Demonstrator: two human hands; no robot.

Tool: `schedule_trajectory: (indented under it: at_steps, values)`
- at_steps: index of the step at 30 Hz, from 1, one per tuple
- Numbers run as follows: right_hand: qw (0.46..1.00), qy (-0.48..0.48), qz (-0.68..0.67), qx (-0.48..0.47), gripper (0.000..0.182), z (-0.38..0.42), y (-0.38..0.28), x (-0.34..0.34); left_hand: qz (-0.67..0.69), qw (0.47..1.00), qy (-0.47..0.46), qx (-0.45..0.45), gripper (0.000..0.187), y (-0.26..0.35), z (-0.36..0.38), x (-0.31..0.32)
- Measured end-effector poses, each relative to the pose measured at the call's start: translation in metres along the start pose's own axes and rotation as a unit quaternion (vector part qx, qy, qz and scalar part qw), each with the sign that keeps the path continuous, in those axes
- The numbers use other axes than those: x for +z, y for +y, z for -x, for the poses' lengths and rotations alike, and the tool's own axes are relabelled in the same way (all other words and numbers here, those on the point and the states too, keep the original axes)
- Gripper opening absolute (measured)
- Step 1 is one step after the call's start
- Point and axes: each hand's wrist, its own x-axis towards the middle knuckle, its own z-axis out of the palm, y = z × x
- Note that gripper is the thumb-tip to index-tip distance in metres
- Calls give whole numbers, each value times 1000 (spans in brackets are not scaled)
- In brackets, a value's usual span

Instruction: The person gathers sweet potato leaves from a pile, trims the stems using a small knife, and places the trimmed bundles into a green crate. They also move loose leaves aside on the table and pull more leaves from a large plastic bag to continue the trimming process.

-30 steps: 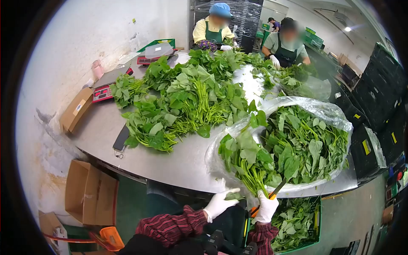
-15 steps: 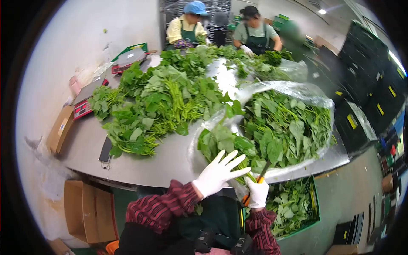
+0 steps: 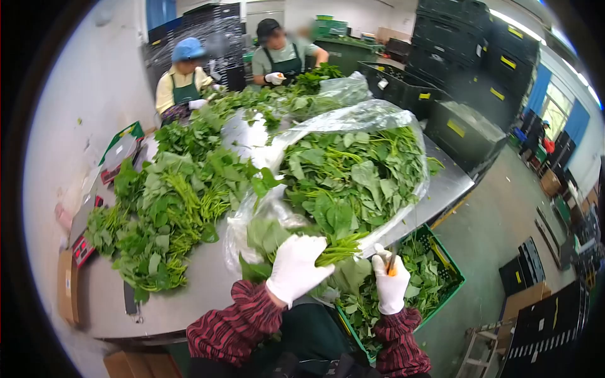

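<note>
My left hand (image 3: 299, 268), in a white glove, is closed around a bunch of leafy greens (image 3: 340, 250). The bunch's cut stems point right, and its broad leaves spread out behind the hand. My right hand (image 3: 391, 280), also gloved, grips an orange-handled knife (image 3: 392, 266); its blade is hard to make out. A gap separates this hand from the stem ends. Just beyond both hands, a clear plastic bag (image 3: 378, 113) lies open around a large heap of greens (image 3: 359, 173). Below the right hand stands a green crate (image 3: 450, 271) of loose leaves.
More greens (image 3: 170, 208) are piled on the metal table (image 3: 195, 302)'s left side, near red scales (image 3: 83, 251). Two co-workers (image 3: 186, 82) stand at the far end. Black crates (image 3: 447, 44) are stacked at the back right. A cardboard box (image 3: 142, 364) sits at lower left.
My view has swung right. My left hand, spread open before, has closed on the bunch of greens. My right hand has drawn away from the stems, still holding the knife.
</note>
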Motion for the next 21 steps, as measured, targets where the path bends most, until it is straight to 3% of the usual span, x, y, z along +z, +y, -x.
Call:
schedule_trajectory:
  at_steps: [1,2,3,5,6,7,9,13,16,19,21]
  values:
    - [991,8,57,-120,16,4,-1,-7,54,995,-57,-61,27,10,0,-2]
    - [987,-40,-157,20,24,12,-3,-8,142,980,-99,-101,27,14,1,5]
    - [993,-81,-83,-38,28,19,-16,-20,226,953,-141,-141,28,16,1,14]
    - [984,-88,107,-111,31,29,-5,-25,257,942,-156,-151,28,13,10,41]
    - [987,-94,114,-69,33,33,-3,-25,281,930,-164,-170,29,12,14,52]
    - [974,-80,193,-90,29,35,-3,-27,283,928,-175,-165,29,13,18,61]
    - [968,-89,220,-75,24,40,7,-27,200,943,-186,-192,29,17,24,74]
    - [962,-131,237,20,19,47,17,-23,79,978,-146,-123,29,34,32,93]
    - [978,-98,186,4,15,54,52,-20,96,983,-123,-101,27,35,40,96]
    - [892,-207,358,183,20,67,137,-38,208,959,-106,-160,27,33,37,80]
    - [870,-203,397,213,25,77,164,-56,275,931,-128,-202,28,24,26,70]
